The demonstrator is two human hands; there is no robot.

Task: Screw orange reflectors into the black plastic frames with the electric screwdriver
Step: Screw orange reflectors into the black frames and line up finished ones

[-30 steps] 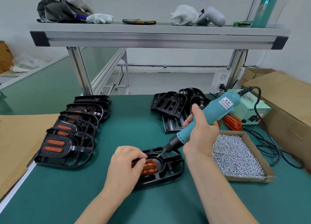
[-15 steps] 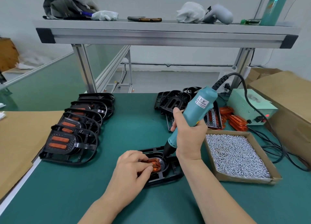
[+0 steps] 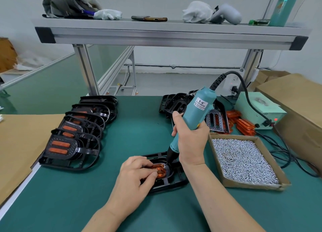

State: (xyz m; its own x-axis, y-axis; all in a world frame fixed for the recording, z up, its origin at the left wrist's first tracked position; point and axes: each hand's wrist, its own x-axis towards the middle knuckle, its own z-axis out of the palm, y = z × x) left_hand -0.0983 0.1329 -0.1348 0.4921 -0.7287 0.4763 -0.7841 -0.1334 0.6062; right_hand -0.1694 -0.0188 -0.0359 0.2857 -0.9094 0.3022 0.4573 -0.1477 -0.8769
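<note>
White wall (image 3: 174, 57), aluminium shelf (image 3: 170, 36) over green bench (image 3: 139, 120).

Right hand (image 3: 190, 141) presses screwdriver (image 3: 193, 122) onto reflector (image 3: 161, 170).

One wide head-worn view looks forward and down from close above the green bench (image 3: 139, 127).

A: Green-matted workbench (image 3: 139, 130), left side: sheet of brown cardboard (image 3: 19, 144), then an overlapping row of black plastic frames with orange reflectors fitted (image 3: 75, 143).

B: Yep. Front middle: single black frame (image 3: 176, 183) lying flat. Just right of it, shallow cardboard tray (image 3: 250, 184) full of small silver screws (image 3: 242, 158). Further back: heap of bare black frames (image 3: 174, 103), stack of loose orange reflectors (image 3: 245, 126), pale green power box (image 3: 254, 108), tangle of black cable (image 3: 285, 155).
</note>
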